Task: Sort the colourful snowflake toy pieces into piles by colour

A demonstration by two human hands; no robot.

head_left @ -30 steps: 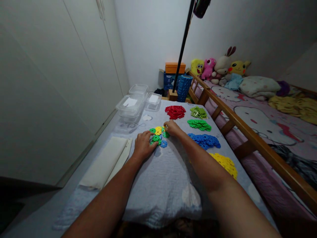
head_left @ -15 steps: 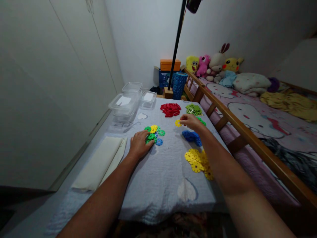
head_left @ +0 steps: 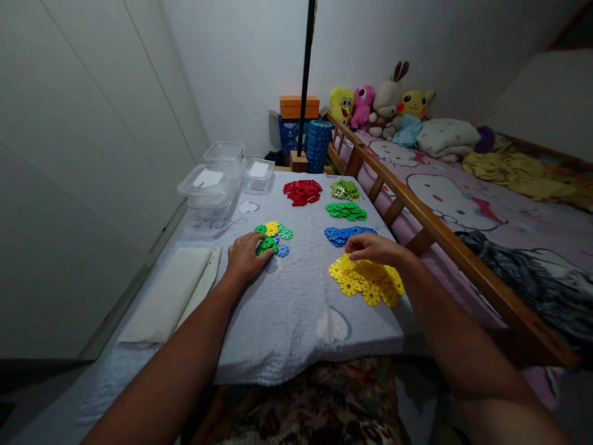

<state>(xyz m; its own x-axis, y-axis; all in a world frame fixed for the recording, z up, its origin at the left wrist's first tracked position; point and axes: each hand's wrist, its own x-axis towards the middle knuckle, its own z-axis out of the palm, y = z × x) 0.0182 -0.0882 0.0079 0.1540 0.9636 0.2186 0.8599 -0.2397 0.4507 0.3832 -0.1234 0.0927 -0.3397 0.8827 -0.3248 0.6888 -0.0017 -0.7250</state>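
My left hand (head_left: 245, 256) lies flat on the table with its fingertips on a small mixed pile of green, yellow and blue plastic discs (head_left: 274, 238). My right hand (head_left: 373, 247) hovers over the far edge of a pile of yellow discs (head_left: 370, 287), fingers pinched downward on a yellow disc at that pile. Beyond it lie sorted piles: blue discs (head_left: 340, 235), green discs (head_left: 346, 211), light green discs (head_left: 345, 189) and red discs (head_left: 302, 191). All rest on a pale blue quilted cover (head_left: 287, 309).
Clear plastic containers (head_left: 210, 185) stand at the far left of the table, and a folded cream cloth (head_left: 171, 296) lies at the near left. A wooden bed rail (head_left: 417, 216) runs along the right. A black pole (head_left: 304, 80) rises behind the table; plush toys (head_left: 384, 99) sit beyond.
My right hand carried a yellow disc from the mixed pile across to the yellow pile on the right. My left hand stayed on the mixed pile. The camera tilted downward.
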